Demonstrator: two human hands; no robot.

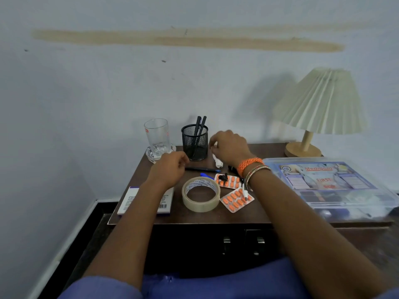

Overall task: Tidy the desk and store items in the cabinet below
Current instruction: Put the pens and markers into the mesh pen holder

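On the dark wooden desk [194, 216] stand a black mesh pen holder [195, 141] with two black pens and a glass [157, 134] on a clear coaster. My right hand [228, 147] hovers beside the holder, fingers pinched on a small white thing [215, 144]. A white tube [217, 161] lies under it. My left hand [170, 169] is loosely curled above the desk, holding nothing. A dark blue pen [203, 169], a tape roll [200, 194], two strips of orange pills [236, 199] and a white box [146, 201] lie nearby.
A clear plastic first aid box [330, 186] fills the right side of the desk. A pleated lamp [319, 104] stands at the back right. Cabinet doors with two metal handles [241, 244] are below the desk's front edge. A wall is close behind.
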